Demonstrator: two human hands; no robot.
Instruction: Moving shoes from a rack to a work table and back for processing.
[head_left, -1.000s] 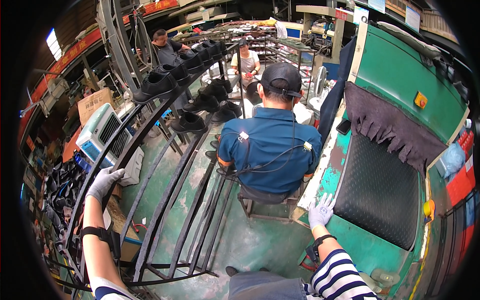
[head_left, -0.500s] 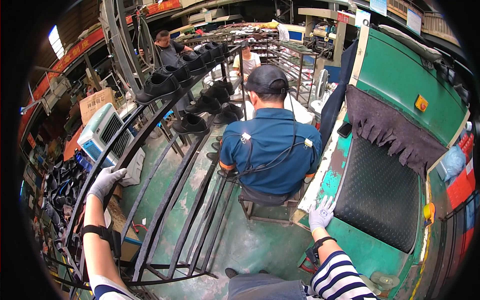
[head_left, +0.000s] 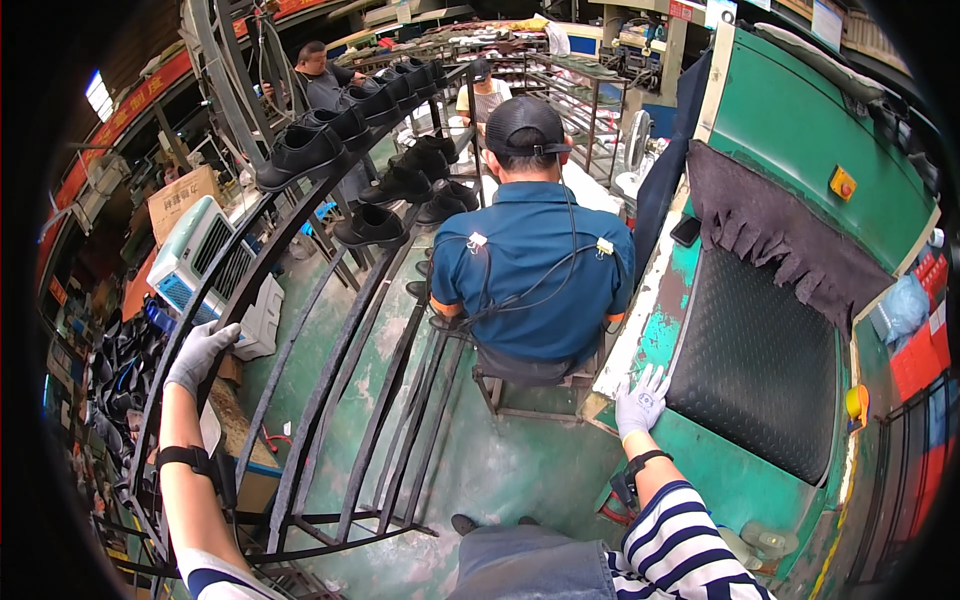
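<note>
Left hand: gloved, laid over a rail of the dark metal rack; fingers close together, underside hidden, can't tell if it clamps [head_left: 203, 352].
Rack: in contact with left hand, bars running ahead and to the right of it [head_left: 258, 275].
Right hand: gloved, palm down, fingers spread, pinching nothing [head_left: 642, 402].
Green machine: under right hand at its near left corner, extending right and ahead [head_left: 705, 470].
Black textured mat: on the machine, just right of right hand [head_left: 755, 355].
Seated co-worker: ahead, between the hands, blue shirt, back turned [head_left: 535, 265].
Air cooler: just beyond left hand, past the rail [head_left: 205, 262].
Dark flat device: on the machine ledge, ahead of right hand [head_left: 686, 231].
Ragged cloth: hangs beyond the mat, ahead-right of right hand [head_left: 775, 225].
Black shoes: on the rack, well ahead of left hand [head_left: 302, 152].
</note>
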